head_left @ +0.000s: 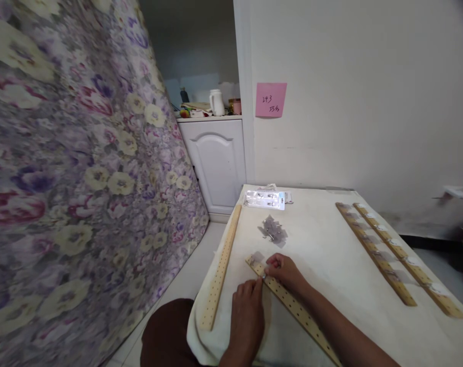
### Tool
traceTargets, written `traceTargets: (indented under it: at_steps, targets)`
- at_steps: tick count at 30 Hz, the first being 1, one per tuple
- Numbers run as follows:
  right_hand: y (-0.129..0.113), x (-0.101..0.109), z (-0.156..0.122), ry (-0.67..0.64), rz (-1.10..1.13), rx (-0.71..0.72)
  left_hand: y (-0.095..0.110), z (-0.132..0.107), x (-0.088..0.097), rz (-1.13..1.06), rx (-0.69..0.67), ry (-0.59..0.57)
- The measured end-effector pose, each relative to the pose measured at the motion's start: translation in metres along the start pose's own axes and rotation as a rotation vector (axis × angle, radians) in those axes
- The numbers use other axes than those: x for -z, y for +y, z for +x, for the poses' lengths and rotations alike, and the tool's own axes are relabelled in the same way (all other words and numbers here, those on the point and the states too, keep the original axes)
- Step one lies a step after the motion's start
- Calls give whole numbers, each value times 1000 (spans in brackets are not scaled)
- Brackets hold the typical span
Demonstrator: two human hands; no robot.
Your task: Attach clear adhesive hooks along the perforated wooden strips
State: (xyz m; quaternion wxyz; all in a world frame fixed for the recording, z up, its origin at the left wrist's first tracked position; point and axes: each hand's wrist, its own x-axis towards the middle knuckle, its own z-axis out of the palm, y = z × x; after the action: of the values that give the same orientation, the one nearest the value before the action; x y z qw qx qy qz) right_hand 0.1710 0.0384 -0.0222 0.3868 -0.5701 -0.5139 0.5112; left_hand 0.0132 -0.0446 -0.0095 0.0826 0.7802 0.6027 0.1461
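Observation:
A wooden strip with rows of holes lies slanted on the cloth-covered table in front of me. My left hand is closed with its fingertips at the strip's near edge. My right hand pinches at a small shiny metal piece on the strip, beside my left fingertips. Fingers partly hide this piece, so its exact shape cannot be made out. At the strip's far end sits a small translucent piece. Beyond it lies a pile of small translucent pieces with metal bits.
Another perforated strip lies at left. Two wooden strips, a darker one and a lighter one, carry several attached pieces at right. Clear packaging rests at the table's far edge. A floral curtain hangs at left.

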Motion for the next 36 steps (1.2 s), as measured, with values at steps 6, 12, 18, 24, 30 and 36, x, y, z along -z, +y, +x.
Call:
traceTargets:
  at_steps: [6,12,18,24,30,36]
  targets:
    - [5,-1,3,15,-14,9,1,1,2,-18,6,-22]
    - [10,-1,7,17,-28,13,1,1,-2,18,-4,-1]
    - [6,-4,4,31,-34,16,1,0,-2,46,-18,11]
    - [-2,-1,-2,52,-64,52,0,0,-2,16,-27,37]
    - [0,-2,-4,50,-109,72,-1,0,-1,4,-16,15]
    - [2,21,-17,102,-204,140,-1,0,1,-37,-18,24]
